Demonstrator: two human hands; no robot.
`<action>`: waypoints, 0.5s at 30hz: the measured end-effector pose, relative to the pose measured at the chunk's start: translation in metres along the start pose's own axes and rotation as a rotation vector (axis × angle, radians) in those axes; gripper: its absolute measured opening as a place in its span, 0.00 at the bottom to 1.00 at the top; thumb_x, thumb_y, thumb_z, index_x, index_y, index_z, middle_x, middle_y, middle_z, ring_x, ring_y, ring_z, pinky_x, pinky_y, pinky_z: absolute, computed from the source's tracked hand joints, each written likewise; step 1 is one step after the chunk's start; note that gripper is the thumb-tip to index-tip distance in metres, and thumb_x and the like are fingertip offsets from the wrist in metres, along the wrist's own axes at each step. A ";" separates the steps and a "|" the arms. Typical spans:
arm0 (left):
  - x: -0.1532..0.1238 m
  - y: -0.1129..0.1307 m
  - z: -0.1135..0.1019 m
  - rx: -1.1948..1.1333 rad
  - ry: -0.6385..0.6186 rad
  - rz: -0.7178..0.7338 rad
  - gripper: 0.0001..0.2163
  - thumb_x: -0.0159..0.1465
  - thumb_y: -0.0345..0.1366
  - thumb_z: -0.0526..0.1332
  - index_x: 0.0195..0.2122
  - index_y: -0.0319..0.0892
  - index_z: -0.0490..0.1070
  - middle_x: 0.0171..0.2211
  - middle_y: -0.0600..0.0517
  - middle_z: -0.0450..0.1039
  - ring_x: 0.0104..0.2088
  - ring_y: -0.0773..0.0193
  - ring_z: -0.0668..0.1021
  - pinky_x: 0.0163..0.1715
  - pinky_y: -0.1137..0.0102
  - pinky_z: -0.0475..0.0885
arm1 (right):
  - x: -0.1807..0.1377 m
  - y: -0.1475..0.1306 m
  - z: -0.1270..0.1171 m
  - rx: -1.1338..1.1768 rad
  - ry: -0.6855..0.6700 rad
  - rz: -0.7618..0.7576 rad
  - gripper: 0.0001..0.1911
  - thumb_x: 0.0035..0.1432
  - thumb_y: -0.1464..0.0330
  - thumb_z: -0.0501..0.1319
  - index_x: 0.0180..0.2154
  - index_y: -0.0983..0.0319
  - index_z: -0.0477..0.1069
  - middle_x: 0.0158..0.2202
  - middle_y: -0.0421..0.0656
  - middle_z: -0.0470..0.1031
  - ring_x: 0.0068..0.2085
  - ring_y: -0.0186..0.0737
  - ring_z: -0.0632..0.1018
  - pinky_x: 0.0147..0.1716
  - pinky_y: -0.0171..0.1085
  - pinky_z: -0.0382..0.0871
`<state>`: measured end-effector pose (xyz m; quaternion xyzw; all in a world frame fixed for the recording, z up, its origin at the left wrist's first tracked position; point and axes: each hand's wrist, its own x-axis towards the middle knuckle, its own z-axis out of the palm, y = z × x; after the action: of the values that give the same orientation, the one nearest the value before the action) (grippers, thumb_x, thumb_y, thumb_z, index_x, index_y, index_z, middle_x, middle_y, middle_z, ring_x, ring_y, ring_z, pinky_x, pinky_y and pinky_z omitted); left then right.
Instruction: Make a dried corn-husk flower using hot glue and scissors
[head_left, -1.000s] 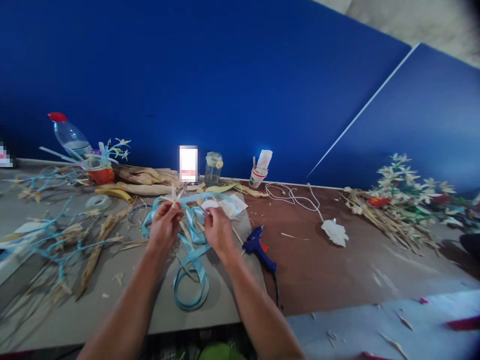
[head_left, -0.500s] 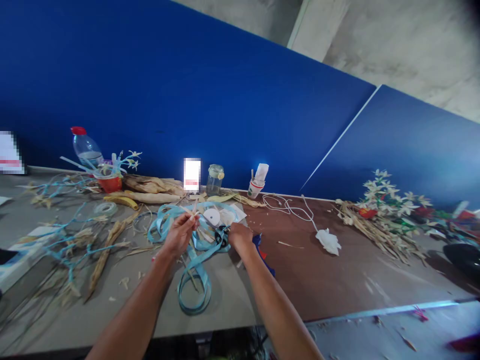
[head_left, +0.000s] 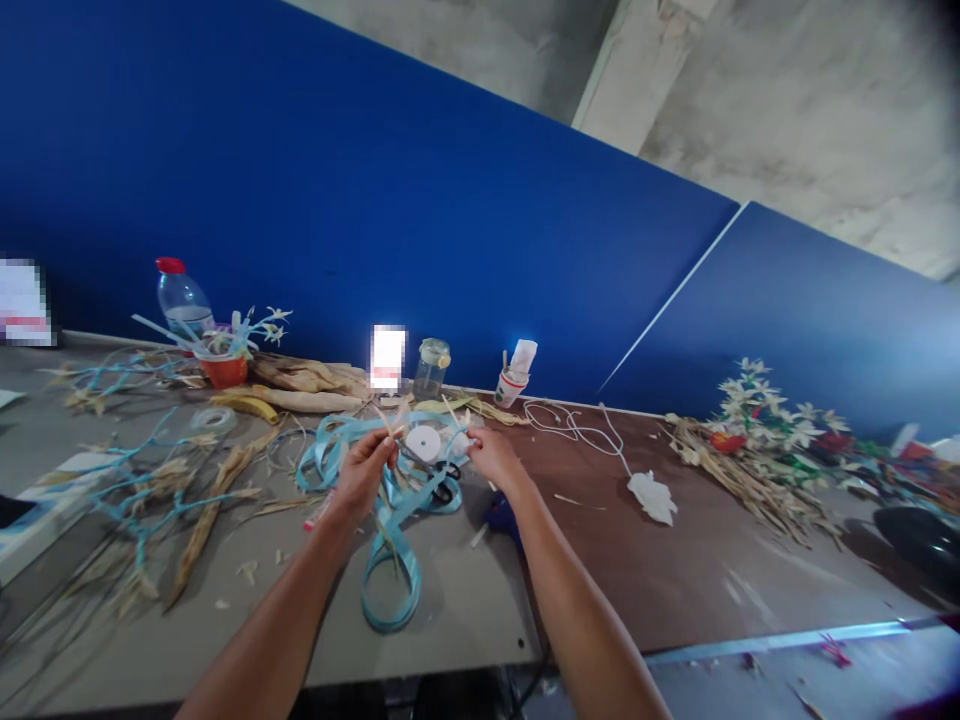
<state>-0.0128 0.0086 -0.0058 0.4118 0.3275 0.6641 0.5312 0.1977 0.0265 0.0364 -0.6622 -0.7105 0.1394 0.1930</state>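
My left hand is closed in a pinch on a small pale husk flower, held just above a loose coil of light blue ribbon on the grey table top. My right hand is closed too, its fingertips pressed together beside a thin pale strip; what they grip I cannot make out. Black-handled scissors lie between the two hands, blades pointing towards the left hand. A white tape roll sits just behind them. A blue glue gun is partly hidden under my right forearm.
Dried husk stems wrapped in blue lie at left. At the back stand a red-capped bottle, an orange cup, a glass jar and a paper cup. A white cord and a pile of husk flowers are at right.
The view has tilted upward. My right hand left the husk piece, went down to the scissors, and is now lifted slightly to their right. My left hand kept hold of the flower.
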 end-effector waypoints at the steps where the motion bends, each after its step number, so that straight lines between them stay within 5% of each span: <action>1: 0.000 -0.002 -0.001 0.012 -0.009 0.002 0.11 0.53 0.42 0.65 0.33 0.40 0.74 0.18 0.57 0.65 0.21 0.72 0.65 0.23 0.75 0.60 | 0.000 -0.001 -0.003 0.004 -0.005 -0.003 0.09 0.50 0.73 0.57 0.32 0.60 0.76 0.26 0.40 0.76 0.30 0.37 0.75 0.29 0.31 0.62; 6: 0.001 -0.005 -0.003 0.032 -0.011 0.025 0.13 0.54 0.42 0.64 0.38 0.41 0.73 0.20 0.57 0.65 0.21 0.70 0.66 0.24 0.74 0.61 | -0.003 0.000 -0.011 -0.002 0.110 0.069 0.17 0.54 0.77 0.50 0.39 0.63 0.75 0.35 0.47 0.78 0.37 0.40 0.77 0.35 0.33 0.64; 11: 0.000 -0.004 -0.002 0.093 -0.016 0.072 0.08 0.55 0.41 0.63 0.31 0.41 0.72 0.21 0.56 0.66 0.24 0.68 0.67 0.28 0.73 0.62 | -0.003 0.005 -0.021 0.022 0.325 0.142 0.17 0.54 0.77 0.51 0.40 0.64 0.74 0.39 0.49 0.77 0.41 0.43 0.76 0.41 0.35 0.65; 15: 0.000 -0.003 -0.001 0.176 -0.002 0.079 0.08 0.55 0.41 0.63 0.28 0.41 0.72 0.23 0.53 0.69 0.27 0.65 0.69 0.32 0.71 0.64 | -0.005 0.001 -0.028 0.064 0.334 0.087 0.15 0.57 0.72 0.52 0.41 0.62 0.74 0.39 0.48 0.78 0.41 0.44 0.76 0.42 0.37 0.65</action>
<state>-0.0125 0.0095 -0.0094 0.4700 0.3675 0.6528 0.4668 0.2120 0.0202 0.0606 -0.6997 -0.6346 0.0582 0.3230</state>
